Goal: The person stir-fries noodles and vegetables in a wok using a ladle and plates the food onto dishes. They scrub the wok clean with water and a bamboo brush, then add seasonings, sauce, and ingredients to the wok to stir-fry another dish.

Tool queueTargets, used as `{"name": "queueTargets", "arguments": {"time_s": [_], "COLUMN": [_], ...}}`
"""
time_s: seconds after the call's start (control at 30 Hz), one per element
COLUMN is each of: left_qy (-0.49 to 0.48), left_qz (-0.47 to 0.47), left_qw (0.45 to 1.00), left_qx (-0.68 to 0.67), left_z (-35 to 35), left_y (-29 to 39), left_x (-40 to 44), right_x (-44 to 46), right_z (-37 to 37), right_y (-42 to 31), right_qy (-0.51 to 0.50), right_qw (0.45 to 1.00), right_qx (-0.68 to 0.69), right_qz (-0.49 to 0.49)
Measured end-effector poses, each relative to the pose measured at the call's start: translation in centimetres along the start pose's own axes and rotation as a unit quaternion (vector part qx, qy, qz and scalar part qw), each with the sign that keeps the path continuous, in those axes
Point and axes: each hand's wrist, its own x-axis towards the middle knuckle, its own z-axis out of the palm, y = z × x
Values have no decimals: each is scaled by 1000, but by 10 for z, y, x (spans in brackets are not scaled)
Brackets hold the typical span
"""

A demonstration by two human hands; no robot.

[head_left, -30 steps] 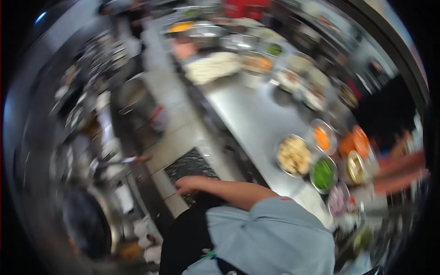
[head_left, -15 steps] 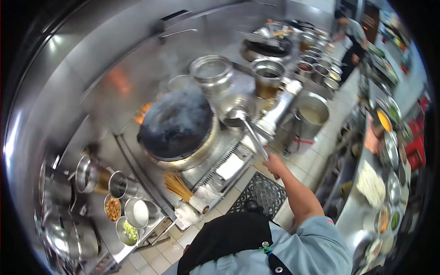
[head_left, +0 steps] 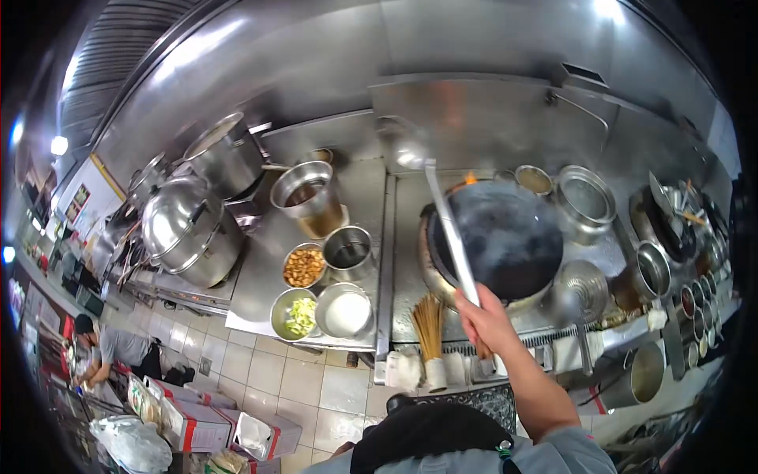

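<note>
My right hand [head_left: 487, 322] is wrapped round the handle of a long metal ladle [head_left: 450, 229], whose bowl is raised up and to the left before the steel back wall. Behind the ladle handle a large dark wok [head_left: 505, 237] smokes, and a small flame shows at its back edge. A bamboo brush [head_left: 429, 336] stands at the stove's front edge, left of my hand. A wire strainer [head_left: 582, 291] lies to the right of the wok. Only a small bit of skin shows at my left side, so the fingers of my left hand cannot be seen.
Left of the stove, a steel counter [head_left: 257, 284] holds a bowl of browned pieces [head_left: 304, 266], chopped greens [head_left: 300, 317], a white-filled pot [head_left: 347, 314] and a large lidded steamer [head_left: 193, 233]. A person [head_left: 118, 351] crouches at lower left near boxes [head_left: 197, 426]. Several sauce pots line the right.
The view has swung left toward the stove and side counter. The ladle, earlier low over the strainer, is now lifted with its bowl left of the wok.
</note>
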Motion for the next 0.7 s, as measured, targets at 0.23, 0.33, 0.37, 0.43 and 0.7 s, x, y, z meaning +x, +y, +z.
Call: {"name": "queueTargets", "arguments": {"time_s": [0.23,0.33,0.37,0.43,0.7], "left_qy": [98,117,116,111,103], "left_qz": [-57,-64,-74,-98,-127], "left_qw": [947,926,927,929,938], "left_qx": [-302,-353,-349,-340,-305], "left_z": [2,5,4,4,0], "left_y": [-21,-44,-51,-65,-85], "left_x": [7,-2,-4,-10,-22], "right_x": [221,288,302,310,253], "right_z": [143,187,196,203,159], "right_y": [-61,-75,-77,-84,-81], "right_qy": [-112,-141,-157,-166,-224], "right_qw": [980,952,935,965,861], "right_qx": [-162,-268,-306,-68,401], "right_qz": [-18,54,83,189,220]}}
